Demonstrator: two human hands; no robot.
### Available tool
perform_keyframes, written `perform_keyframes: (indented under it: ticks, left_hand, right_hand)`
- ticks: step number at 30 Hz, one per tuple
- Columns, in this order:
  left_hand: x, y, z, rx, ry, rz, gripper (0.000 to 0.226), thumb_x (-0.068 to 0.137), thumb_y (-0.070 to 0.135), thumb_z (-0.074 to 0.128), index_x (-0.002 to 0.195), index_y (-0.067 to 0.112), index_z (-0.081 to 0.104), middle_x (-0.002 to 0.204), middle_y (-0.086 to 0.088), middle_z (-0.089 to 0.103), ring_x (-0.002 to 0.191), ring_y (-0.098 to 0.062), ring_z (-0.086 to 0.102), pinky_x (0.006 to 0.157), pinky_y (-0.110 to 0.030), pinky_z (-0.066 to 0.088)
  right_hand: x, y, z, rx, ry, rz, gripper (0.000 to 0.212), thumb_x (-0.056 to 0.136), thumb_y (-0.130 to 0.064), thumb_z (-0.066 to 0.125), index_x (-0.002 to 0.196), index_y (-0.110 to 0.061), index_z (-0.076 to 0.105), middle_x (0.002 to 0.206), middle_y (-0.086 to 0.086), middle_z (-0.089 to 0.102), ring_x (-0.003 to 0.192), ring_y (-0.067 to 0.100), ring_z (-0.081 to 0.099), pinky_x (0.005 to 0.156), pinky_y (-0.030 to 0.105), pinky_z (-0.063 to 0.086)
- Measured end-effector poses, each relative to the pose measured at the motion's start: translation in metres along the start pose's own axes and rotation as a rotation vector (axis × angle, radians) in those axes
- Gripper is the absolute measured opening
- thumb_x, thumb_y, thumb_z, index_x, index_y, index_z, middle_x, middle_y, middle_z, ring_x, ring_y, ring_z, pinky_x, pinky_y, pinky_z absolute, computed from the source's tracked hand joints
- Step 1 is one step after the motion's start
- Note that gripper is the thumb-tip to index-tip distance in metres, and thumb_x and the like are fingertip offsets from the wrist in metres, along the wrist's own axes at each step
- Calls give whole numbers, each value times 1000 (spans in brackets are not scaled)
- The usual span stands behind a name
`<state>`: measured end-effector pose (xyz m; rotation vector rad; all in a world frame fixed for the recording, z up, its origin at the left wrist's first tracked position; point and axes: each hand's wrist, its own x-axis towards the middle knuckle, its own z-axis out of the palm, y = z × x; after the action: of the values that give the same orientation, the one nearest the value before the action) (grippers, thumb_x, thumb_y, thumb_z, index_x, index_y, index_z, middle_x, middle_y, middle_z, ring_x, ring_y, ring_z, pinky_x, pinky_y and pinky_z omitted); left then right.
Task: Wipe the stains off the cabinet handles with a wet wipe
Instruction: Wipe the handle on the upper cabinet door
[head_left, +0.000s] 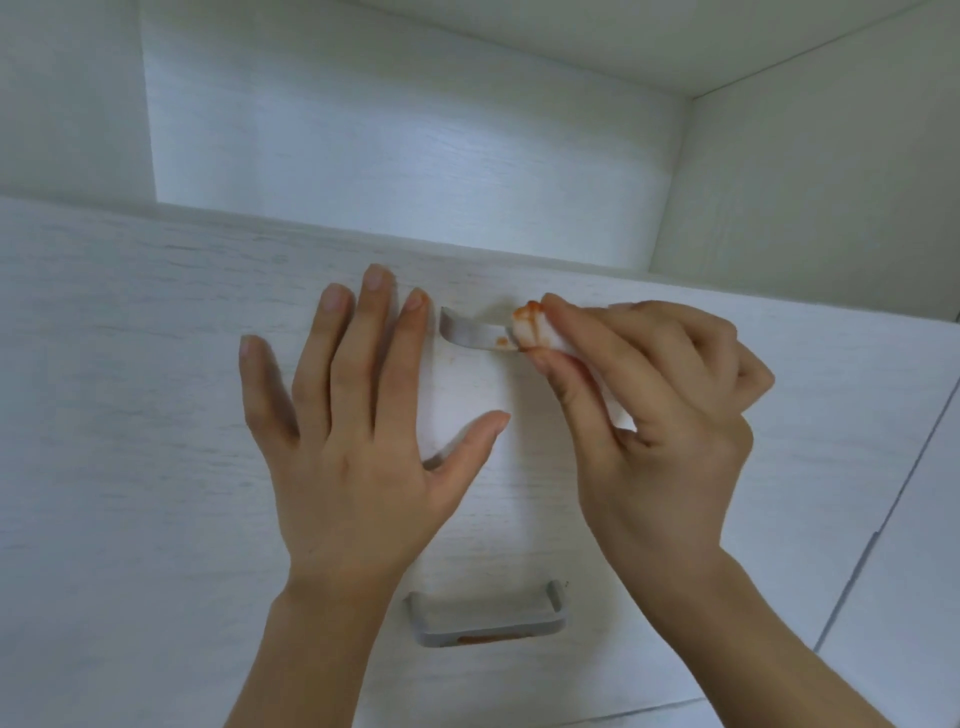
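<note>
My right hand (644, 405) pinches a folded white wet wipe (535, 330) smeared with orange-red, held against the right end of the upper grey cabinet handle (470, 335). A small orange spot still shows on that handle beside the wipe. My left hand (358, 431) lies flat with straight spread fingers on the white drawer front (130, 389), just left of the upper handle. Below, the lower grey handle (485, 616) carries an orange-red stain along its front edge.
Above the drawer front is an open white cabinet recess (405, 145) with side walls. A seam between panels (883, 525) runs diagonally at the right.
</note>
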<state>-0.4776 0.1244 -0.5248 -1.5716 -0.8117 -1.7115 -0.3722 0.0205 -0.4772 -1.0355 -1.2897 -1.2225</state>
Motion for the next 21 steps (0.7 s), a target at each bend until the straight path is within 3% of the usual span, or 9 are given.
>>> perform_keyframes:
  ticks: [5,10,14,21]
  left_hand:
    - [0,-1,0,-34,0,-5,74,87,63,53,136,8,47,144,-13,41,135,-28,34,110,-56,19]
    - [-1,0,0,-35,-2,-21,74,87,63,54,136,7,47,144,-12,42,135,-27,34,110,-57,19]
    - [-2,1,2,-27,-1,-24,75,86,63,54,137,8,47,144,-12,43,135,-26,34,110,-57,20]
    - [-2,2,2,-26,31,-16,74,86,61,55,136,7,48,142,-13,46,134,-27,36,110,-57,20]
  right_hand:
    - [-1,0,1,-22,26,3,18,88,-27,66,105,-30,62,94,-21,56,93,7,53,79,44,35]
    - [0,-2,5,-50,22,-12,12,88,-28,66,100,-28,71,92,-20,59,91,11,56,79,46,34]
    - [0,-3,7,-34,17,-36,15,87,-23,68,102,-27,67,93,-18,58,90,9,55,79,46,35]
    - [-3,-8,2,119,2,162,15,86,-24,65,100,-27,66,94,-18,60,91,8,55,80,44,44]
